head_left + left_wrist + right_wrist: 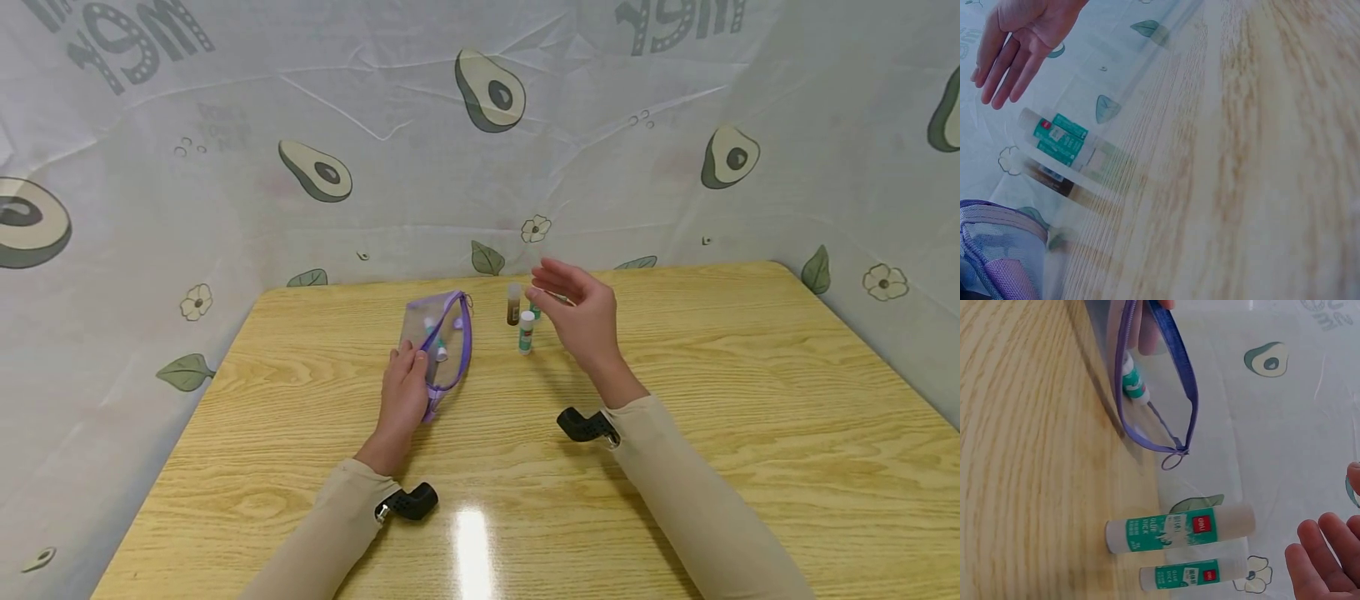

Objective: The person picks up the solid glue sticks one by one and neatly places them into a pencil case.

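My left hand (403,390) grips the near side of a see-through zip pouch (417,320) with purple edging, its zipper mouth gaping to the right. Inside lies a green-and-white glue stick (1134,381), along with other small pale pieces. To the pouch's right, glue sticks stand upright on the table: one with a white cap (526,333) in front, another (536,308) just behind. Beside them stands a dark brown stick (513,310) with a clear cap. My right hand (587,317) hovers over and right of this group, fingers extended and holding nothing.
The wooden table (712,375) reaches back to a pale cloth (405,183) printed with avocados, which hangs behind and at both sides. A black wrist mount sits on each sleeve, at the left (414,502) and right (585,425) wrists.
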Action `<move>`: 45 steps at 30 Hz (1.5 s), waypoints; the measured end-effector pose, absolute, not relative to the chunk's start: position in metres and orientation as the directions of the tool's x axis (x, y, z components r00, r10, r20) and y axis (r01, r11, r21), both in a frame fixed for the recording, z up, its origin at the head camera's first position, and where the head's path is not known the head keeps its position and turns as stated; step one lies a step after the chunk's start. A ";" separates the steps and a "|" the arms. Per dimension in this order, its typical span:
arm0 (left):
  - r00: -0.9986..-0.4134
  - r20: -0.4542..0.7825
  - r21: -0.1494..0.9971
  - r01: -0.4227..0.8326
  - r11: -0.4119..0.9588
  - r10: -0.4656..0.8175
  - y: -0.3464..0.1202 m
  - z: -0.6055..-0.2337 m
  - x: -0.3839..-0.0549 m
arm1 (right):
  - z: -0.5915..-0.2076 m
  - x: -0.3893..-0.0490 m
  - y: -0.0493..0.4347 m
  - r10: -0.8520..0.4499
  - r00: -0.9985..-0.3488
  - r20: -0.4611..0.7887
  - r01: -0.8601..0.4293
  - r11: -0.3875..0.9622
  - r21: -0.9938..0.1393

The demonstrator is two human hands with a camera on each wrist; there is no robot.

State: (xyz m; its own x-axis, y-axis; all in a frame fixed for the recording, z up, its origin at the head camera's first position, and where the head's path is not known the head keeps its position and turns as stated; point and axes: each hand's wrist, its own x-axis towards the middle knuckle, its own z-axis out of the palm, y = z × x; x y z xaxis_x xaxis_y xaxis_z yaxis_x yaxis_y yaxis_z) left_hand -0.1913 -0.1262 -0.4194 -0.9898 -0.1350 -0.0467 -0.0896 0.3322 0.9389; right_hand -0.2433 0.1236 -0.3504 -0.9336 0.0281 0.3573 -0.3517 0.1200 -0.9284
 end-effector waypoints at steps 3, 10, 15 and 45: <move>-0.989 -0.042 0.945 -0.085 0.315 -0.140 -0.126 -0.419 -0.192 | -0.353 -0.244 0.124 0.036 -0.942 0.333 -0.327 0.120 -0.937; -0.989 -0.041 0.951 -0.082 0.298 -0.141 -0.125 -0.419 -0.192 | -0.362 -0.246 0.126 0.053 -0.957 0.286 -0.278 0.125 -0.952; -0.991 -0.053 0.946 -0.090 0.313 -0.124 -0.124 -0.417 -0.192 | -0.365 -0.248 0.126 0.059 -0.968 0.245 -0.235 0.129 -0.963; -0.990 -0.072 0.950 -0.106 0.294 -0.125 -0.128 -0.410 -0.191 | -0.386 -0.253 0.116 0.017 -0.991 0.131 -0.125 0.199 -0.972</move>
